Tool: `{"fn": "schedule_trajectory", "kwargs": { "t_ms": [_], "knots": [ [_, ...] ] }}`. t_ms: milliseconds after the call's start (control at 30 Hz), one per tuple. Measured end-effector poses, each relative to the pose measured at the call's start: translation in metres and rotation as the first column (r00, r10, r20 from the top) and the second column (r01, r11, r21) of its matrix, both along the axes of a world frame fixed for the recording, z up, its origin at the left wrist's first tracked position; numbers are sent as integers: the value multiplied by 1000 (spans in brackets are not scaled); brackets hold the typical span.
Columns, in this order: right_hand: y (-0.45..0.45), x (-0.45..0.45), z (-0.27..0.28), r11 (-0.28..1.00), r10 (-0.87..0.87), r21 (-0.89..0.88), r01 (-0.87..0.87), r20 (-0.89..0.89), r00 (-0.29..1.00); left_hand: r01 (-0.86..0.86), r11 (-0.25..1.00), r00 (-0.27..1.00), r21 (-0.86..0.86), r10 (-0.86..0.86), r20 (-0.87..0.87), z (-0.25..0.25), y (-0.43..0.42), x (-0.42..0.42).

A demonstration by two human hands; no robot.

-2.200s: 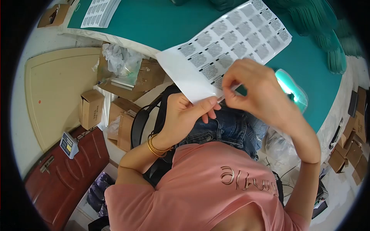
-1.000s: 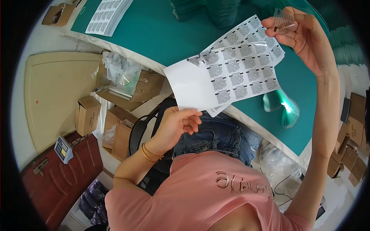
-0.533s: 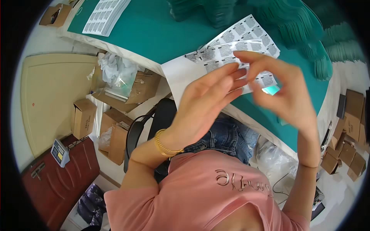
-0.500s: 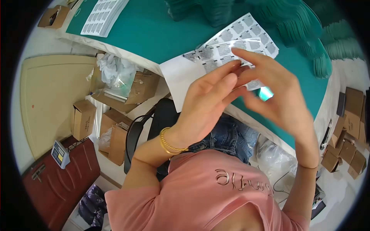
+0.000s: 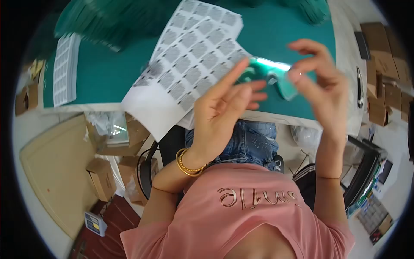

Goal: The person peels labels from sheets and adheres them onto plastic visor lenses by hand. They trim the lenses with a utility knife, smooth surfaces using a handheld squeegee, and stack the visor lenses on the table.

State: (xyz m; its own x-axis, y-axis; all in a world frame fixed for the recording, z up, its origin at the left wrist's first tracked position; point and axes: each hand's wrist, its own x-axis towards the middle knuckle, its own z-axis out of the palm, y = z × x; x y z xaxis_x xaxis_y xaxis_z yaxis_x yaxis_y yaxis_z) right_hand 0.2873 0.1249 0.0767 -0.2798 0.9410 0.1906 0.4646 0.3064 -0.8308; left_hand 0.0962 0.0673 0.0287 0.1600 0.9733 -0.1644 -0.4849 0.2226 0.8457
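My right hand (image 5: 321, 82) pinches a glossy green, see-through piece (image 5: 276, 80) at its right end, between thumb and fingers. The piece is shiny, curved and blurred; its exact kind does not show. My left hand (image 5: 220, 110) is at its left end with fingers apart, the index fingertip close to the edge; I cannot tell whether they touch. Beneath and left of that hand lie white sheets (image 5: 189, 56) printed with rows of grey labels, one blank end (image 5: 155, 110) hanging past the table edge.
The green table (image 5: 120, 64) carries a stack of printed label sheets (image 5: 66, 71) on the left. Piles of green pieces (image 5: 112, 21) lie at the back left, another pile (image 5: 312, 11) at the back right. Cardboard boxes (image 5: 101, 179) stand below left, more boxes (image 5: 381, 60) on the right.
The view has swung, so the sheets and table sit differently. My hands, close together before, have moved apart, and the green glossy piece now shows stretched between them.
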Motion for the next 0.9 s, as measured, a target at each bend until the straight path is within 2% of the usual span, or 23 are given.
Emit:
{"fn": "schedule_trajectory", "kwargs": {
  "t_ms": [33,100,133,200,233,267,300,333,400,433,500,533,600,633,700,900],
  "knots": [
    [0,19,3,988,-147,-58,145,-42,988,-36,997,998,66,39,-53,-5,4,4],
    [-2,49,13,953,-289,3,302,295,911,-94,981,979,171,122,-160,-14,10,9],
    [-8,55,9,939,-295,-97,330,262,919,-72,983,983,170,99,-155,-16,12,11],
    [-22,54,-10,919,-165,-350,179,70,984,-97,961,931,258,179,-318,-21,15,16],
    [-26,44,-5,858,-72,-502,106,86,994,-102,960,919,259,191,-346,-21,18,18],
    [-27,38,-12,850,-34,-523,69,78,996,-85,963,922,256,173,-347,-23,19,21],
    [-27,32,-23,840,7,-542,30,66,998,-89,955,904,283,197,-379,-25,21,24],
    [-24,28,-34,829,-24,-558,50,53,998,-94,946,884,311,223,-411,-26,23,27],
    [-15,27,-52,855,-191,-474,211,89,977,-97,937,871,334,242,-428,-32,27,33],
    [-11,28,-58,829,-294,-490,267,24,956,-89,928,855,361,257,-450,-33,28,35],
    [-8,32,-64,819,-338,-471,328,66,939,-76,919,840,386,268,-472,-35,32,38],
    [-7,34,-66,807,-376,-449,383,109,920,-18,892,789,452,291,-541,-36,35,39],
    [-9,36,-69,787,-407,-465,405,102,908,108,854,689,509,305,-657,-37,38,41],
    [-10,37,-70,768,-433,-482,422,94,896,110,855,691,507,300,-657,-40,39,42],
    [-11,39,-70,751,-462,-492,440,85,883,194,783,611,590,374,-697,-45,41,44],
    [-16,36,-66,696,-554,-536,477,20,832,306,747,523,590,386,-760,-48,44,45]
  ]
}}
